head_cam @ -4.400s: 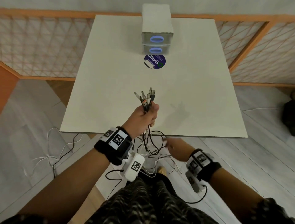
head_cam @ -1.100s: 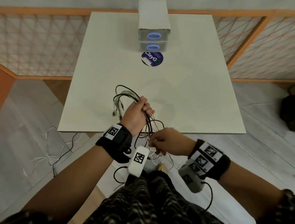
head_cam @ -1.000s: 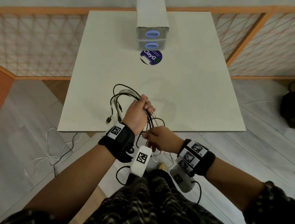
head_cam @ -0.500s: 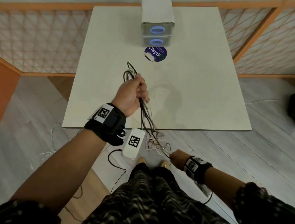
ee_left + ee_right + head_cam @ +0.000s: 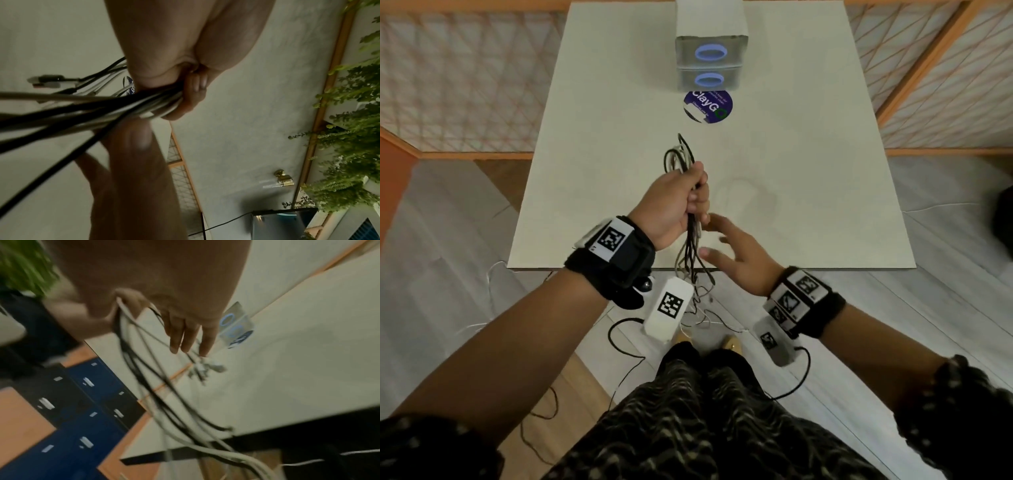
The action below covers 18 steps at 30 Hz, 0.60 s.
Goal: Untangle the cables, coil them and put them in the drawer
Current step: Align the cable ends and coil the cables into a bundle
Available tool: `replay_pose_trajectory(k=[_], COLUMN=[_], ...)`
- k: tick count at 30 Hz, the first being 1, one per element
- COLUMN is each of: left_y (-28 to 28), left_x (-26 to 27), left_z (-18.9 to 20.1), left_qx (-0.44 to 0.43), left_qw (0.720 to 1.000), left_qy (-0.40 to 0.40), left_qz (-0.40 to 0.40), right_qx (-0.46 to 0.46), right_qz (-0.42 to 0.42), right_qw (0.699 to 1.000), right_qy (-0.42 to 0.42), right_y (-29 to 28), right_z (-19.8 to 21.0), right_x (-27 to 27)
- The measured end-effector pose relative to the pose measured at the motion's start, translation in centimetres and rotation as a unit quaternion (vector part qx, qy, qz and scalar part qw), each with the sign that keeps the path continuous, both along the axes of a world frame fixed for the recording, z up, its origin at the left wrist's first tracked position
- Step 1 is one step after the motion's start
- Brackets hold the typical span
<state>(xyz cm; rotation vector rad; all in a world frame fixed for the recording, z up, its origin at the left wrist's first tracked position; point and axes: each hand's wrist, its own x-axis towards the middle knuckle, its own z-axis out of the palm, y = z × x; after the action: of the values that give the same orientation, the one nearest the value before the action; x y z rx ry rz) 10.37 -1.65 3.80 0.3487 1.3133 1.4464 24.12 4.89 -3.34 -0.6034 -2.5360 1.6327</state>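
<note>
While the left hand (image 5: 677, 202) keeps its fist round the bundle of thin black and white cables (image 5: 690, 246) above the pale bench (image 5: 808, 192), the right hand (image 5: 736, 255), open-fingered, has risen back beside the dangling strands, so coiling seems next.

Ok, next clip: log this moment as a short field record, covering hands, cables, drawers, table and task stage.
left hand: left hand grips the cable bundle in a fist above the table
right hand: right hand open, fingers spread beside the hanging strands, gripping nothing
cables: black and white, looped above the fist, loose ends hanging past the near table edge toward the floor
drawers: drawer unit at the far end, both drawers closed
table: white table with a round sticker in front of the unit
task stage: cables gathered, not coiled, none stowed
</note>
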Motion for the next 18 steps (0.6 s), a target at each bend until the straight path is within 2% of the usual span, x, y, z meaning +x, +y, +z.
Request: replay_pose_trajectory(k=[2,4,5,7,8,10,14,16,18], left_y=[0.3,0.2,-0.1,-1.1,-1.8,-2.7,-2.3,-1.8,-1.6], left_x=[0.6,0.7,0.6,0.5,0.7,1.4,2.2,2.1,1.9], left_z=[0.1,0.4,0.4,-0.4,-1.0,-2.2,-2.2,-1.6,-0.8], left_qx=[0.001,0.005,-0.002,-0.047,-0.066,-0.083,-0.062,-0.041,0.002], left_qw=[1.000,0.999,0.999,0.984,0.975,0.965,0.972,0.978,0.986], left_qy=[-0.004,-0.002,0.039,0.170,0.209,0.239,0.227,0.195,0.132], left_qz=[0.013,0.032,0.033,-0.004,-0.034,-0.066,0.015,0.066,0.104], right_qx=[-0.008,-0.017,-0.031,-0.047,-0.049,-0.039,-0.041,-0.019,0.020], right_qz=[0.070,0.063,0.047,0.031,0.035,0.052,0.055,0.062,0.076], right_qw=[0.997,0.997,0.998,0.998,0.998,0.998,0.998,0.998,0.997], right_qy=[-0.031,-0.045,-0.041,-0.029,-0.020,0.004,0.002,0.006,0.005], right_y=[-0.7,-0.8,-0.6,-0.1,0.0,0.4,0.0,-0.6,-1.4], right_z=[1.3,1.6,1.7,2.3,2.9,3.8,3.6,1.8,-2.1], right_x=[-1.6,-2.6,-2.8,-3.0,-3.0,-3.4,-3.7,-2.9,-1.2])
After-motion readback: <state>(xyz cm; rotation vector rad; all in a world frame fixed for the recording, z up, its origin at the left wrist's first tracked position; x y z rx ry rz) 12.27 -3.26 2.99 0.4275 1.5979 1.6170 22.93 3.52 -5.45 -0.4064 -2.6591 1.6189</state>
